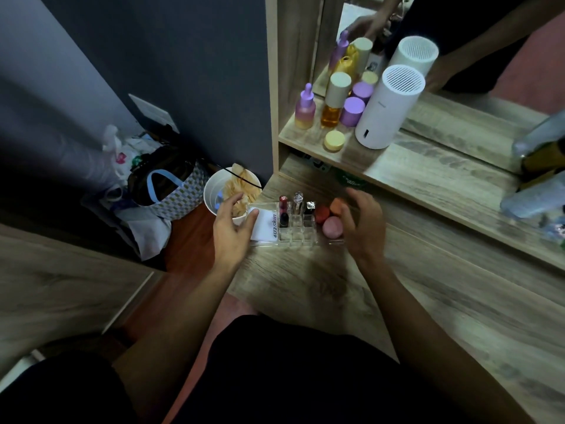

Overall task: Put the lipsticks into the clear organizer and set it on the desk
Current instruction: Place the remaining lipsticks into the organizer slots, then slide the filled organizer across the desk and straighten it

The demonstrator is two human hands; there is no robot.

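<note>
The clear organizer (pixel 298 232) rests near the left edge of the wooden desk (pixel 412 286). Several lipsticks stand upright in its middle slots: a red one (pixel 283 206), a clear-capped one (pixel 297 201), a silver-topped one (pixel 310 207). A white 4U2skin packet (pixel 266 224) lies in its left compartment and rounded pink and orange sponges (pixel 328 217) sit in its right end. My left hand (pixel 230 228) is at the organizer's left end, fingers spread, thumb touching the packet. My right hand (pixel 362 221) hovers at the right end, fingers curled and apart, holding nothing.
A raised shelf (pixel 397 166) behind the organizer carries purple and yellow bottles (pixel 333 108) and a white cylinder (pixel 386 108) before a mirror. Blurred bottles (pixel 535 191) lie at the right. On the floor to the left stand a white bin (pixel 220 194) and a checked bag (pixel 171 191).
</note>
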